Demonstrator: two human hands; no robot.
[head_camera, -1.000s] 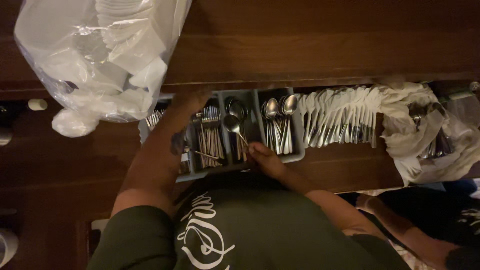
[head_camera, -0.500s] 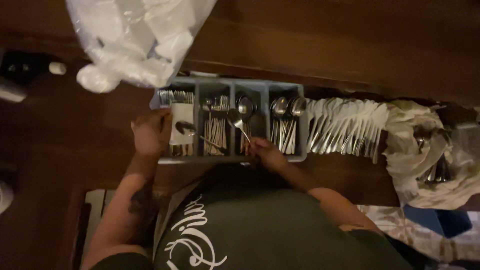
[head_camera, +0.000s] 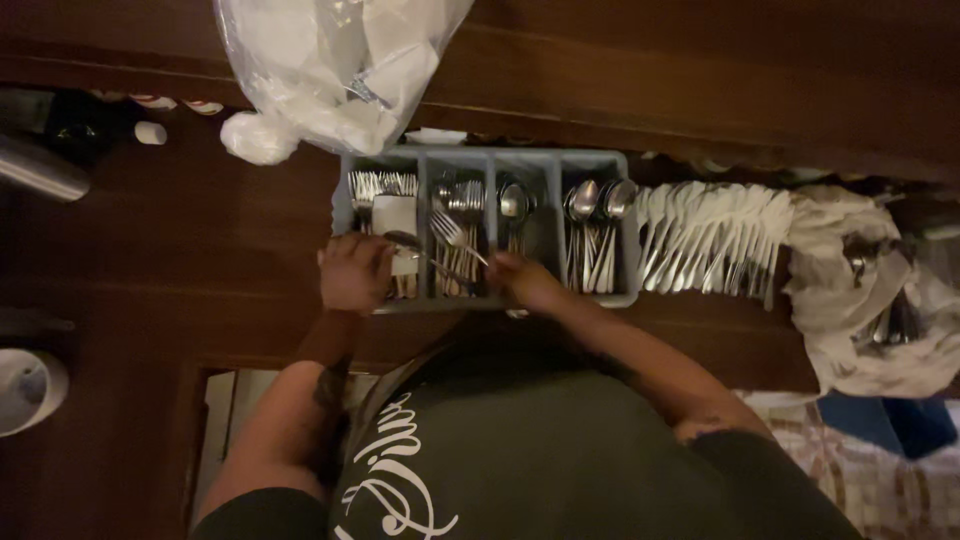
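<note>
A grey cutlery tray (head_camera: 485, 160) with several compartments of forks and spoons stands on a dark wooden counter in front of me. My left hand (head_camera: 355, 272) is at the tray's near left corner, closed around a spoon (head_camera: 408, 242) that lies over a white napkin (head_camera: 394, 214) in the left compartment. My right hand (head_camera: 525, 282) is at the tray's near edge, pinching the handle of a fork (head_camera: 455, 235) whose tines point up and left over the middle compartments. The two utensils cross close together between my hands.
A clear plastic bag of white items (head_camera: 330, 70) hangs over the tray's far left. Right of the tray lies a row of napkin-wrapped cutlery (head_camera: 710, 235), then a crumpled white cloth (head_camera: 870, 290) with cutlery. A metal cylinder (head_camera: 40, 170) and a white round object (head_camera: 25, 390) sit left.
My left hand drew back from the far left compartment to the near left corner, holding a spoon. My right hand stayed at the near edge and now holds a fork. The view shifted.
</note>
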